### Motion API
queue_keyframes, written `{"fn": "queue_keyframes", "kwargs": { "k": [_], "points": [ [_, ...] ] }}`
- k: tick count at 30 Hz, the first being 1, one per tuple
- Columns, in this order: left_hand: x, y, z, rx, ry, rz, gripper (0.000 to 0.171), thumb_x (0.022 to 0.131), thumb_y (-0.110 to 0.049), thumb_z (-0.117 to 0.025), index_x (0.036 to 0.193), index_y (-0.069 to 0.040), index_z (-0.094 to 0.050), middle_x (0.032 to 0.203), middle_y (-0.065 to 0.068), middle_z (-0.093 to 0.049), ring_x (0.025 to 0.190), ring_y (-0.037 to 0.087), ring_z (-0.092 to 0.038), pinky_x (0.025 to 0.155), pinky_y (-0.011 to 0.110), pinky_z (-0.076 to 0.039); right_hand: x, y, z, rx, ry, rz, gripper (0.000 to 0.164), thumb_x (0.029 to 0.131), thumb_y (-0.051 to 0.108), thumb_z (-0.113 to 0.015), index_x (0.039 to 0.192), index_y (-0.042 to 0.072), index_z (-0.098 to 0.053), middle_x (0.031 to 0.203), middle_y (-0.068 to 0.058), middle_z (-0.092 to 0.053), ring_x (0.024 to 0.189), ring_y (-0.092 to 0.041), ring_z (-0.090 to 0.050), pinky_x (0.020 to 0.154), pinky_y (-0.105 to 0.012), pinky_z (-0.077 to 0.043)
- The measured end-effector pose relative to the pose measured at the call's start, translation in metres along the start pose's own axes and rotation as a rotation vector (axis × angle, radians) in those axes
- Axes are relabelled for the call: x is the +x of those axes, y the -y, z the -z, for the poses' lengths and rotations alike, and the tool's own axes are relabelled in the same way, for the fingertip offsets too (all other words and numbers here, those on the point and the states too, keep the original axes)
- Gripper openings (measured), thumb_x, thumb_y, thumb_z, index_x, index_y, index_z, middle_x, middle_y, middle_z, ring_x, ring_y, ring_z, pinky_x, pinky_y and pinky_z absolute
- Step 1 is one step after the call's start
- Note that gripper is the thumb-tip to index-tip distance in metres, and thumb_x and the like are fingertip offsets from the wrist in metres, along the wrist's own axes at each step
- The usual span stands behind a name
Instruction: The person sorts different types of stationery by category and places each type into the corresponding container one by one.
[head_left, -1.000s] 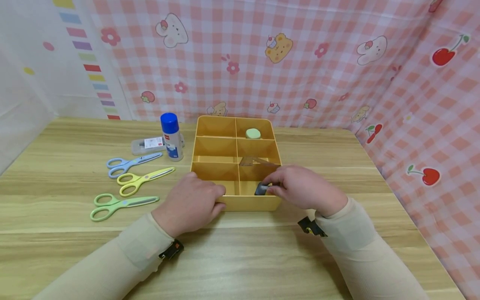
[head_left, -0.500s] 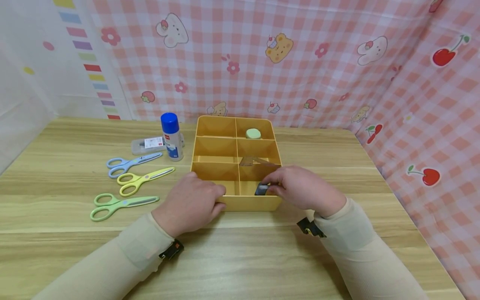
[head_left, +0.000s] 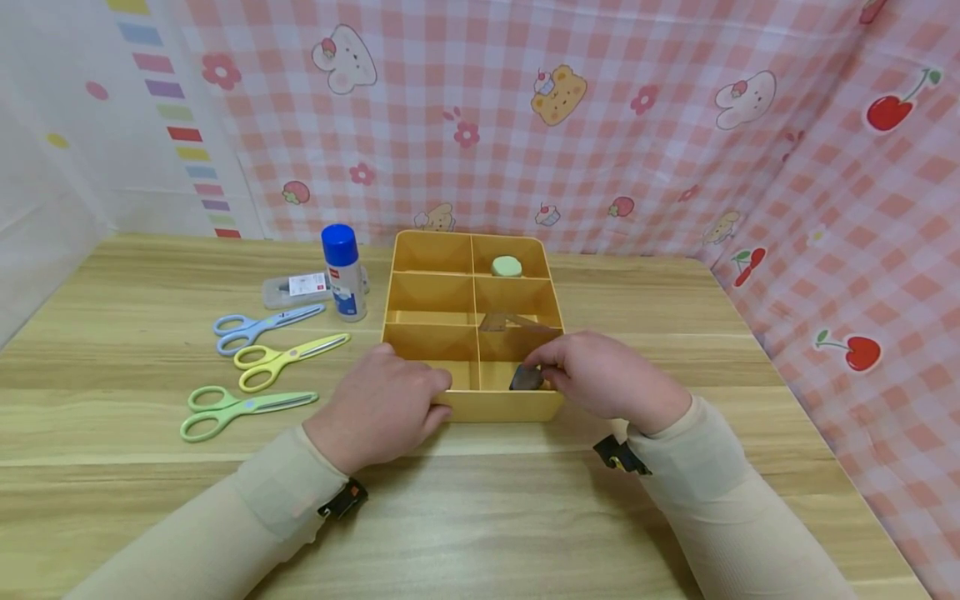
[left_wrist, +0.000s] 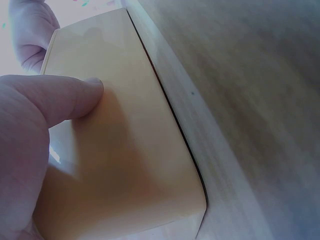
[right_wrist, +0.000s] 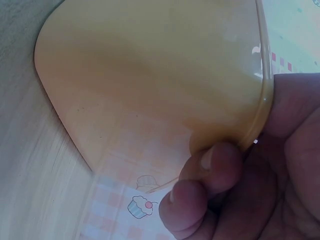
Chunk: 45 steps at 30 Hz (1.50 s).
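Observation:
A yellow organizer box (head_left: 498, 407) with several compartments stands on the table. My left hand (head_left: 382, 404) grips its front left part, fingers over the rim; in the left wrist view the thumb (left_wrist: 75, 97) presses the outer wall. My right hand (head_left: 615, 375) reaches over the right wall into the front right compartment. There its thumb and index finger pinch a small dark grey object (head_left: 525, 379), whose kind I cannot tell. In the right wrist view the other fingers (right_wrist: 185, 205) are curled against the box's outside, and the object is hidden.
Left of the box lie blue (head_left: 258, 327), yellow (head_left: 288, 361) and green scissors (head_left: 243, 410). Behind them stand a blue-capped glue bottle (head_left: 343, 275) and a clear case (head_left: 292, 290). A pale green item (head_left: 506, 267) and a clear triangular ruler (head_left: 495, 322) sit in right-hand compartments.
The dark grey object has turned slightly at my right fingertips within the front right compartment. My left hand and the box have stayed in place.

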<state>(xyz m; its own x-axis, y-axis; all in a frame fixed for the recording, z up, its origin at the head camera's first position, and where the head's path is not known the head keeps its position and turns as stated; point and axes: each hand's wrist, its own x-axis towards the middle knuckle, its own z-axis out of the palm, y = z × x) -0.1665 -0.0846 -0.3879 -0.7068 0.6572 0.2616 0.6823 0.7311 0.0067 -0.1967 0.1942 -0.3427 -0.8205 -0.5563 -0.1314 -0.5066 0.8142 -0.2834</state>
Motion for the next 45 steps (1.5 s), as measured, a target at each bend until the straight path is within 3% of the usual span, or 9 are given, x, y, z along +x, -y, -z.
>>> {"fn": "queue_keyframes", "kwargs": {
  "k": [27, 45],
  "points": [
    [0.0007, 0.0002, 0.0007, 0.005, -0.001, -0.009, 0.031, 0.094, -0.038, -0.074, 0.074, -0.022, -0.057, 0.060, -0.011, -0.054, 0.053, 0.008, -0.048, 0.061, 0.034, -0.035, -0.0031, 0.0002, 0.0021, 0.061, 0.010, -0.025, 0.022, 0.102, 0.005, -0.059, 0.109, 0.011, -0.079, 0.095, -0.002, -0.075, 0.064, -0.011, -0.049, 0.062, -0.027, -0.042],
    [0.0004, 0.0000, 0.0010, 0.004, -0.001, -0.002, 0.031, 0.094, -0.039, -0.074, 0.074, -0.022, -0.057, 0.060, -0.010, -0.056, 0.054, 0.008, -0.051, 0.063, 0.035, -0.035, -0.0037, -0.0023, 0.0058, 0.084, 0.035, -0.044, 0.012, 0.102, 0.010, -0.066, 0.108, 0.009, -0.077, 0.089, 0.002, -0.074, 0.069, -0.010, -0.056, 0.067, -0.029, -0.048]
  ]
}}
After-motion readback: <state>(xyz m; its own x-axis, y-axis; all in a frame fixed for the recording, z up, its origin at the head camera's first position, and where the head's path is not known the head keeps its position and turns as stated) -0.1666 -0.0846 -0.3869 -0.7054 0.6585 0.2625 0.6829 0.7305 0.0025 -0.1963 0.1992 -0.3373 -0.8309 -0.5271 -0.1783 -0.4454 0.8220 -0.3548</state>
